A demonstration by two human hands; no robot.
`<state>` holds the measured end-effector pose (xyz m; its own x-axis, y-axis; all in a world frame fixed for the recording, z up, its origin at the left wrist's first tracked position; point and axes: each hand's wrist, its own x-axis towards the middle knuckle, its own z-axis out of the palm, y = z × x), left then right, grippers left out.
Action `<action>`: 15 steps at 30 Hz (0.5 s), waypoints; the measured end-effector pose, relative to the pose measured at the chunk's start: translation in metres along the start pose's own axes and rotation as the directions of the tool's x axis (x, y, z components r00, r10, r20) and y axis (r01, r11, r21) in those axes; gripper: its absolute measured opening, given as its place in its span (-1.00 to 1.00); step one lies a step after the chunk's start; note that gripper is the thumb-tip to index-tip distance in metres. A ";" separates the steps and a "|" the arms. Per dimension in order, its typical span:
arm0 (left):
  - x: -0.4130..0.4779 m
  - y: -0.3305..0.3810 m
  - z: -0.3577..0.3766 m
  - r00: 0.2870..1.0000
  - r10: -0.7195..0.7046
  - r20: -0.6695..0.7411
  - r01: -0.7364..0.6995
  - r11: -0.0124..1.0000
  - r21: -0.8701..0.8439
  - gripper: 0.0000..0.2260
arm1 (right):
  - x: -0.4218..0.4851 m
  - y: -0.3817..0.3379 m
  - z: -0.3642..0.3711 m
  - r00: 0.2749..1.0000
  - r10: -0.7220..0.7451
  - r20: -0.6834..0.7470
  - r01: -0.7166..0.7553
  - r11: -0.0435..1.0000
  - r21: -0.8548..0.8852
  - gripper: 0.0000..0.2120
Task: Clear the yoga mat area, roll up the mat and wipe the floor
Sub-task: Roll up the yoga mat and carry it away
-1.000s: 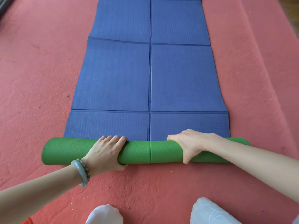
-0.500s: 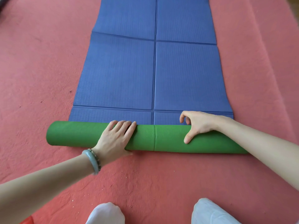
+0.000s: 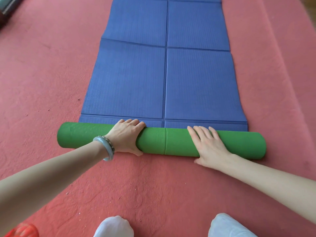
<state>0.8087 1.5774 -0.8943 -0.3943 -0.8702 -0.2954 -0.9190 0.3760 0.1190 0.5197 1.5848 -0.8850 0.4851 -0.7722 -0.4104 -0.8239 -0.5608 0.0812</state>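
One red carpet point(image 3: 51, 74), half-rolled mat point(image 3: 196, 82), grey doorsill corner point(image 3: 8, 6)

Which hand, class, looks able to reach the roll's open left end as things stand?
Probably the left hand: it already rests on the green roll nearest that end, and only bare roll and red carpet lie between.

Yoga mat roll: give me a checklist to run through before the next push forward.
1. Left hand on the green roll: ok, fingers curl over its top.
2. Right hand on the roll: ok, flat, fingers straight.
3. Roll ends even: not ok, left end juts past the blue flat part.
4. Flat part free of objects: ok where visible.
5. Roll tightness: cannot tell.
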 end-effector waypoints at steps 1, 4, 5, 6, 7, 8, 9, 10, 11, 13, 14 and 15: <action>-0.003 0.001 0.002 1.000 0.019 -0.025 -0.018 1.000 0.024 -0.23 | 0.001 0.001 0.007 0.998 -0.008 -0.066 0.007 1.000 -0.013 0.23; -0.014 0.001 0.010 0.990 0.063 -0.128 -0.049 0.993 0.109 -0.10 | 0.011 0.009 0.006 0.992 -0.059 -0.107 0.062 0.998 0.021 0.06; -0.016 0.000 0.013 0.986 0.067 -0.154 -0.047 0.990 0.133 -0.05 | 0.015 0.011 -0.001 0.995 -0.076 -0.058 0.078 0.996 0.041 0.00; -0.017 -0.001 0.015 0.983 0.064 -0.171 -0.038 0.987 0.155 0.01 | 0.019 0.015 -0.006 0.995 -0.093 -0.022 0.094 0.994 0.052 -0.04; -0.017 -0.001 0.015 0.982 0.057 -0.181 -0.025 0.985 0.171 0.05 | 0.024 0.019 -0.013 0.994 -0.104 0.019 0.102 0.992 0.080 -0.07; -0.016 0.000 0.015 0.981 0.044 -0.188 -0.009 0.984 0.179 0.07 | 0.029 0.023 -0.020 0.993 -0.110 0.052 0.103 0.988 0.117 -0.08; -0.015 0.000 0.015 0.981 0.026 -0.193 0.010 0.983 0.182 0.07 | 0.035 0.026 -0.026 0.988 -0.106 0.108 0.090 0.985 0.149 -0.09; -0.013 0.000 0.015 0.980 0.007 -0.199 0.030 0.983 0.182 0.05 | 0.041 0.029 -0.031 0.981 -0.102 0.167 0.071 0.980 0.186 -0.09; -0.011 0.000 0.014 0.979 -0.009 -0.204 0.046 0.983 0.176 0.02 | 0.046 0.032 -0.036 0.967 -0.092 0.236 0.038 0.974 0.222 -0.09; -0.007 0.001 0.011 0.974 -0.024 -0.225 0.059 0.987 0.150 -0.10 | 0.054 0.038 -0.045 0.934 -0.083 0.347 -0.021 0.958 0.285 -0.10; -0.005 0.002 0.009 0.974 -0.025 -0.226 0.057 0.989 0.139 -0.15 | 0.057 0.041 -0.048 0.923 -0.072 0.378 -0.051 0.950 0.307 -0.12; -0.003 0.001 0.007 0.976 -0.022 -0.217 0.052 0.990 0.131 -0.19 | 0.058 0.043 -0.051 0.916 -0.062 0.396 -0.073 0.946 0.317 -0.14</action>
<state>0.8087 1.5826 -0.8997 -0.3660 -0.9267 -0.0855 -0.9292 0.3690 -0.0216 0.5275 1.5013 -0.8590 0.3797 -0.5541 -0.7408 -0.9073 -0.3794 -0.1813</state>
